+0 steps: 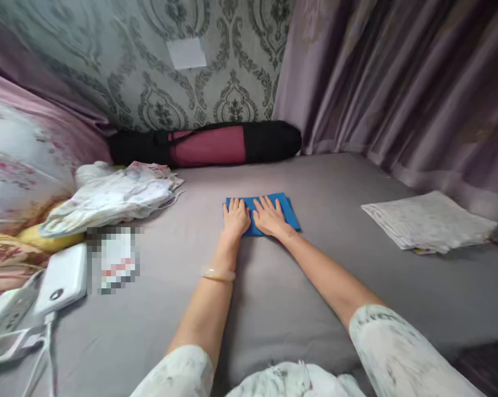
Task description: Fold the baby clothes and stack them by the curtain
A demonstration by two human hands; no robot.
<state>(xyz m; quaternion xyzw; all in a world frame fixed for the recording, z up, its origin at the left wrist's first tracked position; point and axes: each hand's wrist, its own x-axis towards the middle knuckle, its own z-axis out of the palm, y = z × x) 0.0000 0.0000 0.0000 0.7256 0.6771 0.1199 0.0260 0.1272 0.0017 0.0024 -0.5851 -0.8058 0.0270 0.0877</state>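
Observation:
A folded blue cloth [289, 212] lies flat on the grey bed sheet [315, 264], straight ahead of me. My left hand [236, 218] rests palm down on its left part, fingers stretched out and pointing away from me. On the middle of the cloth lies my right hand [269, 215], also palm down, with its fingers spread. The two thumbs come close together between the hands. Part of the cloth is hidden beneath both palms.
Folded patterned fabric [433, 220] lies at the right. A long black and red bag [209, 146] runs along the wall. To the left are crumpled light clothes [124, 193], a white power bank [62, 278] with cables, a power strip [12, 314] and a blurred-out item [117, 259].

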